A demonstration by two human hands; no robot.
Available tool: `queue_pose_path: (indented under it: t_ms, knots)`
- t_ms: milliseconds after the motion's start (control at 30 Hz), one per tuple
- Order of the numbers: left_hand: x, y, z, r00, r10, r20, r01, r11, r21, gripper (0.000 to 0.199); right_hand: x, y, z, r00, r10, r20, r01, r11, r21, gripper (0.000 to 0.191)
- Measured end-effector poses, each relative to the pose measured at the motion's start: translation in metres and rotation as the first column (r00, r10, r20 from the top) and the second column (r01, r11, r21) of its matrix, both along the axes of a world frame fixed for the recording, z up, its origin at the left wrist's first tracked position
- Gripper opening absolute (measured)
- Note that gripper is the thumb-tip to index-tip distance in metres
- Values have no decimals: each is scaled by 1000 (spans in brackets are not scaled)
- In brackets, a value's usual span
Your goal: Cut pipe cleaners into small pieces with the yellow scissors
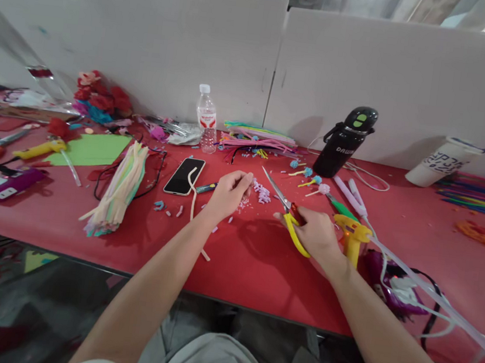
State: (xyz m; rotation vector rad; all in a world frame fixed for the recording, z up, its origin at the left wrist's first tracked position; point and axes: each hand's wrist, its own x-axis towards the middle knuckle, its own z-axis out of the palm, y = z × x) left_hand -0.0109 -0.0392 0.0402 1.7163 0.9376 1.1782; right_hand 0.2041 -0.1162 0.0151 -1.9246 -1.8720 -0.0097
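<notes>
My right hand (318, 232) grips a pair of scissors (292, 230) by its yellow and red handles, with the blades pointing up and left. My left hand (230, 192) is closed in a pinch beside a small heap of short purple pieces (262, 193). Whatever its fingertips hold, if anything, is too small to make out. A cream pipe cleaner (193, 199) lies bent across a phone (185, 176), left of that hand. Several small fluffy balls on stems, among them a pink one (323, 189), lie beyond the scissors.
A yellow glue gun (352, 233) stands close by my right hand, its cord trailing right. A bundle of pipe cleaners (120, 190) lies on the left. Along the back stand a water bottle (206, 121), a black flask (341, 146) and a white cup (441, 163), before a partition (153, 47).
</notes>
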Motion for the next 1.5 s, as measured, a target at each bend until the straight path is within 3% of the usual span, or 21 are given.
queue_pose_path:
  t_ms: [233, 500, 700, 1500]
  knots:
    - [-6, 3, -1, 991, 70, -111, -62, 996, 71, 41, 7, 4, -4, 987, 70, -146, -70, 998, 8, 52]
    - [-13, -1, 6, 953, 142, -267, -92, 977, 190, 42, 5, 2, -5, 974, 120, -191, -134, 989, -64, 56]
    - [-14, 1, 6, 946, 157, -284, -86, 966, 246, 39, 3, -1, -1, 960, 166, -224, -186, 980, -71, 56]
    - [-13, -1, 6, 943, 158, -294, -84, 964, 251, 37, 4, -2, -4, 966, 152, -208, -172, 981, -84, 56]
